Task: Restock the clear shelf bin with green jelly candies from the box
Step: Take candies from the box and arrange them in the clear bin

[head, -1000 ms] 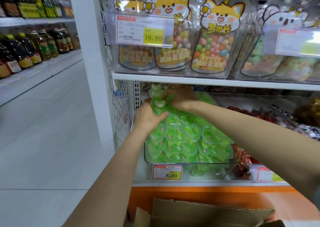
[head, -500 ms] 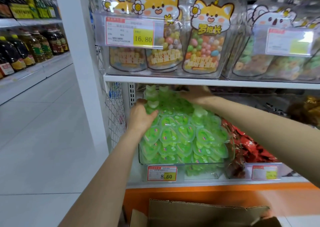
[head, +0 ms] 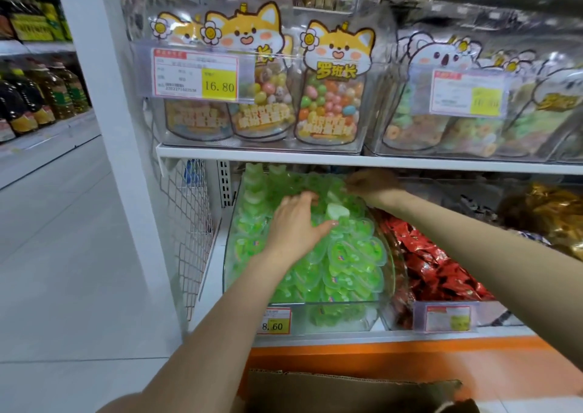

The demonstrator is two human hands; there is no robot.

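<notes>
The clear shelf bin point(head: 344, 313) on the lower shelf is heaped with green heart-shaped jelly candies point(head: 353, 261). My left hand point(head: 296, 223) lies flat on the middle of the heap, fingers spread and thumb stretched toward a pale jelly cup point(head: 337, 212). At the back right of the heap, under the upper shelf, my right hand point(head: 369, 184) touches the candies with bent fingers; whether it holds one is hidden. The open flaps of the cardboard box point(head: 347, 390) show at the bottom edge below the shelf.
A bin of red-wrapped candies point(head: 435, 267) sits right of the green bin, gold wrappers point(head: 552, 211) further right. Bags of cartoon-fox sweets point(head: 334, 91) fill the shelf above. A wire mesh panel point(head: 186, 233) and white post point(head: 104, 97) bound the left; oil bottles point(head: 38, 97) line the aisle.
My left hand has moved from the heap's left edge onto its middle and flattened. The right hand stays at the back of the bin. The camera has shifted slightly.
</notes>
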